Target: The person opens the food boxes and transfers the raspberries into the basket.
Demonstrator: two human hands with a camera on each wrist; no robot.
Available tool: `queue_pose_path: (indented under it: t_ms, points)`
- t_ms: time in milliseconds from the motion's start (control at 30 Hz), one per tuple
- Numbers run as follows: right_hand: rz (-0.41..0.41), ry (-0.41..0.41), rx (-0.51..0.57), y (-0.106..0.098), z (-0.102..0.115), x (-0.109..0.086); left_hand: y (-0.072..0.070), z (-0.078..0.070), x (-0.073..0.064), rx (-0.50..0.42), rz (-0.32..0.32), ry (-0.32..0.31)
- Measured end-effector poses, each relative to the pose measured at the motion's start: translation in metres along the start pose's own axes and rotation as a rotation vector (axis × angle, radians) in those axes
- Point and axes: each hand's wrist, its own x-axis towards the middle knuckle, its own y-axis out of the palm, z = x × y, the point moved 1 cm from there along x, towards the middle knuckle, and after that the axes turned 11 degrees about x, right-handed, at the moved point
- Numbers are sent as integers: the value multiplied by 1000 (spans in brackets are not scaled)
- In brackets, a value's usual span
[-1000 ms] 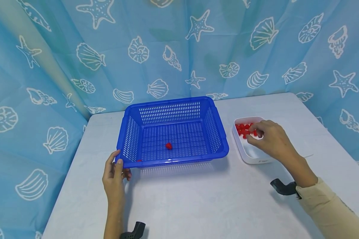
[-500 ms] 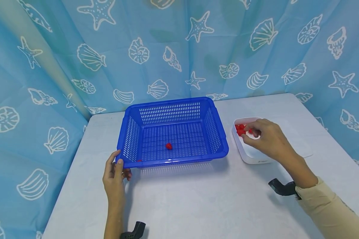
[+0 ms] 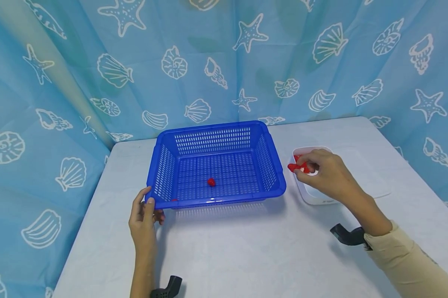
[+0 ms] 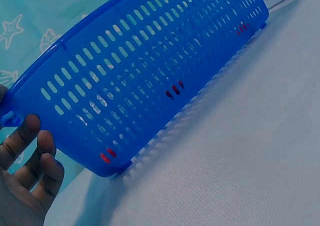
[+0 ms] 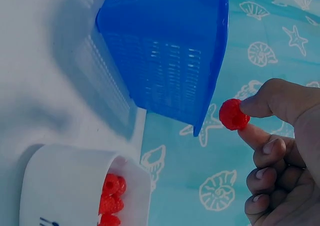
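Head and wrist views of two hands working over a counter (image 3: 239, 252). The right hand (image 3: 326, 171) is pinching a red raspberry (image 5: 233, 115) between thumb and index finger, its other fingers curling toward the palm. In the head view, this raspberry is appearing at the left rim of a white box (image 3: 319, 200). More raspberries (image 5: 111, 198) are lying inside the box. The left hand (image 3: 141, 219) is gripping a blue basket (image 3: 224, 201) by its near left corner, the thumb resting on the rim. The basket is standing to the left of the box, the two sitting apart. A single raspberry (image 3: 211, 182) is lying on the basket's floor; in the left wrist view, red patches are showing through the side slots in three places. A shell-patterned curtain (image 3: 224, 62) is hanging behind the counter.
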Motion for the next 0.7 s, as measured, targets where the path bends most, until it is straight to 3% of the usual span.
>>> queue_pose_path:
  t_ms: [400,700]
  points:
    - [1,-60,20,5,17,6,0,-1,2,17,-8,14]
    - [-6,-108,17,7,19,4,1,-1,-2,-2,2,4]
